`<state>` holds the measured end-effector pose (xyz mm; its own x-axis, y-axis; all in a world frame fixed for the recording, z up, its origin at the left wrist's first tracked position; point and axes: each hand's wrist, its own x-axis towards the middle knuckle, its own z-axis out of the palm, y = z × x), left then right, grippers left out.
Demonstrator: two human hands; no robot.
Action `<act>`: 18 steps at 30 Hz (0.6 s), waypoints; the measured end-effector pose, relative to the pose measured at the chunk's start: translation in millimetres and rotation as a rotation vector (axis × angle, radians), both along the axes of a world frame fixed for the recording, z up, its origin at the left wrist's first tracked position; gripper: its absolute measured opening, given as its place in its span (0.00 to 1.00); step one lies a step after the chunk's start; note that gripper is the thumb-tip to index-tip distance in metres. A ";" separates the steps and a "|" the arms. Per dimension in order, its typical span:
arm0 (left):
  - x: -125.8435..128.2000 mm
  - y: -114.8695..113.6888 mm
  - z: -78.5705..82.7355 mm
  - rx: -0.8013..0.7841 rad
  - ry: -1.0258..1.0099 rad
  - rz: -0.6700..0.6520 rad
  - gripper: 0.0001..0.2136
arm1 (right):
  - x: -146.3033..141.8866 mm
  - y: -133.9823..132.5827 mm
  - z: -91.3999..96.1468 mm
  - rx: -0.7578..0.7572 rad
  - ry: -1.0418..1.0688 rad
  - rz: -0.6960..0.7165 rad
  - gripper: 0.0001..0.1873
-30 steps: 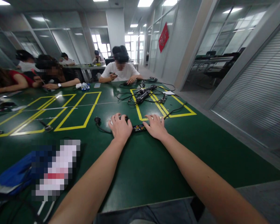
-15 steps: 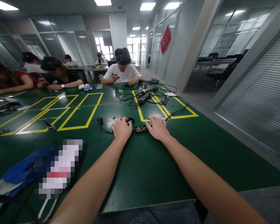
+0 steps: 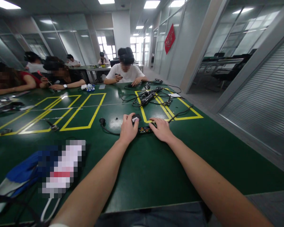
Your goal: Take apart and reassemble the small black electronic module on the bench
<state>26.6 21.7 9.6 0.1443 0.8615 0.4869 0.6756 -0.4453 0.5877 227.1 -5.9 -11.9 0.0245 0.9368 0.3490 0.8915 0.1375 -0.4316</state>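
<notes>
Well, left hand (image 3: 129, 130): fingers bent about a small black piece (image 3: 135, 118) with a white patch; most of it is covered, and I cannot tell whether they grasp it or merely touch it.
Right hand (image 3: 162, 130): fingers loosely curved at the right end of a black strip, their undersides hidden; clenched or released, I cannot tell.
Black strip (image 3: 144, 130): on the bench (image 3: 144, 176) between the hands, orange rings on its face, the markings too small to read from here.
Plug (image 3: 102, 121): left of the left hand, its cord lost behind that hand.
Dark cable (image 3: 181, 114): emerges beyond the right hand, its near end out of sight.
Tangle of cords (image 3: 149, 97): farther up, across the yellow tape (image 3: 142, 110), hard to separate.
Packet (image 3: 65, 167): lower left, blurred into blocks, beside something blue (image 3: 23, 170).
Person opposite (image 3: 125, 71): white shirt, a dark object in one hand, too small to identify.
</notes>
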 end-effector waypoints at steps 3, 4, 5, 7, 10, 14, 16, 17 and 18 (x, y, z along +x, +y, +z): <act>1.4 -2.5 -1.4 0.000 -0.011 -0.074 0.25 | 3.4 -0.5 0.2 0.009 0.016 0.027 0.20; 2.1 -3.5 -1.6 0.000 -0.017 -0.102 0.25 | 4.5 -0.7 0.0 0.014 0.023 0.038 0.20; 2.9 -4.6 -1.5 -0.002 -0.024 -0.127 0.23 | 5.7 -1.0 -0.2 0.019 0.031 0.050 0.19; 4.3 -6.8 -0.9 -0.023 -0.040 -0.150 0.21 | 7.9 -1.4 -1.0 0.031 0.061 0.073 0.19; 5.4 -9.6 0.9 -0.032 -0.007 -0.181 0.17 | 11.3 -1.6 -2.9 0.034 0.107 0.106 0.21; 5.2 -12.8 3.3 0.015 0.070 -0.220 0.13 | 14.8 -1.3 -5.7 0.026 0.076 0.132 0.26; 5.0 -13.9 4.0 0.021 0.098 -0.235 0.14 | 15.6 -1.5 -6.3 0.014 0.040 0.132 0.27; 4.9 -14.3 4.2 0.020 0.115 -0.242 0.14 | 15.7 -1.9 -6.2 0.008 0.025 0.131 0.28; 4.9 -14.5 4.3 0.020 0.133 -0.247 0.14 | 15.5 -2.4 -5.9 0.004 0.013 0.131 0.29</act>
<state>31.5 7.2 13.8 0.4129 0.7824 0.4662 0.6155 -0.6170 0.4903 242.7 -8.3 -17.7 -0.0935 0.9310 0.3529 0.8599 0.2542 -0.4426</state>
